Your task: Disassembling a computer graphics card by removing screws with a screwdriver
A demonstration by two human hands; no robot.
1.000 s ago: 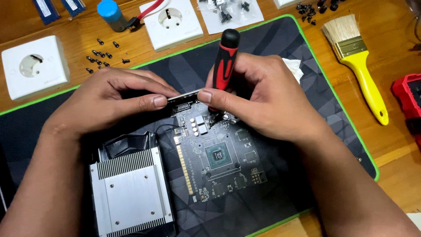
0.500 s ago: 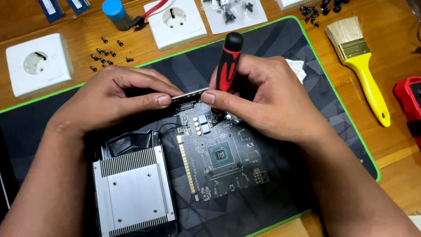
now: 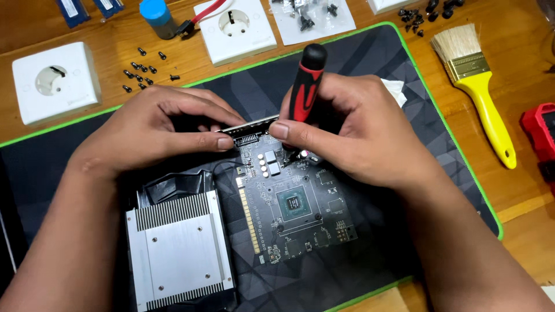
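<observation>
Hands meet at twelve o'clock of the dark green circuit board [image 3: 292, 211]: right hand [image 3: 347, 136] grips an upright red-and-black screwdriver [image 3: 305, 81]; left hand [image 3: 156, 127] pinches the board's metal bracket [image 3: 250, 125].

The right hand [image 3: 352, 130] hides the screwdriver [image 3: 306, 81] tip and the circuit board's [image 3: 295, 202] upper right corner. The left hand [image 3: 156, 130] covers most of the metal bracket [image 3: 254, 125]. The red tool [image 3: 540, 136] is cut off at the right edge, the blue strips [image 3: 87, 8] at the top. The small black screws [image 3: 144, 72] are too small to tell apart by type.
</observation>
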